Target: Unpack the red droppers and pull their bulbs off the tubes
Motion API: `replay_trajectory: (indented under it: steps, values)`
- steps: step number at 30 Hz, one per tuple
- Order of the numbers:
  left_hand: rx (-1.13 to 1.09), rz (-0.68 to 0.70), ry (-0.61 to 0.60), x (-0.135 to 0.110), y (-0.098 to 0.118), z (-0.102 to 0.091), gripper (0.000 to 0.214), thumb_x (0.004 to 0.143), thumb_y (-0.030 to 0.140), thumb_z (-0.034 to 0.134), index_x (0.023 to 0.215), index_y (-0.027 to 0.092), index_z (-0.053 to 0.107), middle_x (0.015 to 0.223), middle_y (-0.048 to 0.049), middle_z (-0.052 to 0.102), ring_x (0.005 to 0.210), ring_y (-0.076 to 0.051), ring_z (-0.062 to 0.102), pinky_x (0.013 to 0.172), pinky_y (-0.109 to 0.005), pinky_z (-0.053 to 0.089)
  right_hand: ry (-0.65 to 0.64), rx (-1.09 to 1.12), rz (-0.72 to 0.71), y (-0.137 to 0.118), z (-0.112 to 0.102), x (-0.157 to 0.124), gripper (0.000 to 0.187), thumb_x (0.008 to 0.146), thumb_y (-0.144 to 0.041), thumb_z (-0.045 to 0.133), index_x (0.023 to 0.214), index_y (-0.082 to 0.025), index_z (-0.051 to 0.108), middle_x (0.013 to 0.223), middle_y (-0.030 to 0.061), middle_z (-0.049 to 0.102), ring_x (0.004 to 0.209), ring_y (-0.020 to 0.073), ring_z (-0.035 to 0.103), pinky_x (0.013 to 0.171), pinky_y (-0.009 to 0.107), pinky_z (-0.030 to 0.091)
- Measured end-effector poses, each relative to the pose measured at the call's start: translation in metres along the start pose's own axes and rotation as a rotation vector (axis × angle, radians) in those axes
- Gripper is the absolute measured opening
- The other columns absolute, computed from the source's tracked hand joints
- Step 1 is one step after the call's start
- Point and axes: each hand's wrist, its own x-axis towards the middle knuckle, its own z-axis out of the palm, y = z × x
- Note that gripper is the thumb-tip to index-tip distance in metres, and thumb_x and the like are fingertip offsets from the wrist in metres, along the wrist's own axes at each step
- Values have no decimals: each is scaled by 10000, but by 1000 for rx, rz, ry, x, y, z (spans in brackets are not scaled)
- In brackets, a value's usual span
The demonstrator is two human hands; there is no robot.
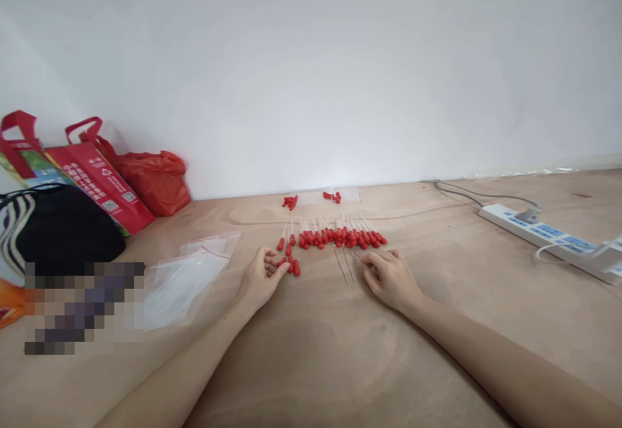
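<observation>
My left hand (pixel 262 277) is closed, its thumb and fingertips pinched on a red rubber bulb (pixel 281 262). Just right of that thumb, loose red bulbs (pixel 296 268) lie on the wood. My right hand (pixel 391 279) is also closed; a thin clear glass tube (pixel 356 254) pokes out from its fingertips. Between the hands, bare glass tubes (pixel 341 265) rest side by side. Beyond them is a row of droppers (pixel 335 237), red bulbs toward me and clear tubes pointing to the wall. A few separate droppers (pixel 280 243) lie at the row's left end.
Near the wall are two small heaps of red bulbs (pixel 290 202) and a flat clear bag (pixel 347 193). Clear zip bags (pixel 187 279) lie left. Red bags (pixel 155 182) and a black bag (pixel 63 230) stand far left. A power strip (pixel 549 240) with cables sits right.
</observation>
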Motion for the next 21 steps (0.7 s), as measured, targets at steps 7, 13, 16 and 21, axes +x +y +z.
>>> replay_trajectory:
  steps: [7, 13, 16, 21]
  values:
    - [-8, -5, -50, 0, 4, -2, 298, 680, 456, 523, 779, 181, 462, 683, -3, 567, 612, -135, 554, 558, -256, 464, -34, -34, -77, -9, -1, 3, 172, 822, -277, 454, 821, -207, 612, 673, 6, 635, 706, 135, 548, 729, 301, 277]
    - [-44, -8, -18, 1, 6, -3, 218, 696, 406, 480, 732, 192, 458, 626, 6, 565, 595, -143, 571, 566, -269, 477, -101, -74, -80, -13, -2, 6, 216, 831, -370, 460, 778, -206, 590, 669, 14, 631, 721, 161, 538, 733, 328, 283]
    - [-49, -18, -7, 2, 7, -4, 197, 690, 386, 477, 725, 192, 467, 618, 10, 565, 587, -139, 573, 567, -266, 480, -113, -66, -75, -15, -2, 7, 251, 827, -416, 459, 810, -204, 595, 690, 23, 629, 736, 167, 532, 736, 336, 290]
    - [-44, -17, -3, 2, 9, -5, 183, 689, 370, 479, 709, 188, 479, 622, 5, 573, 586, -138, 579, 561, -259, 480, -157, -58, -69, -17, -2, 7, 311, 819, -460, 453, 899, -196, 597, 768, 41, 634, 798, 184, 525, 764, 354, 297]
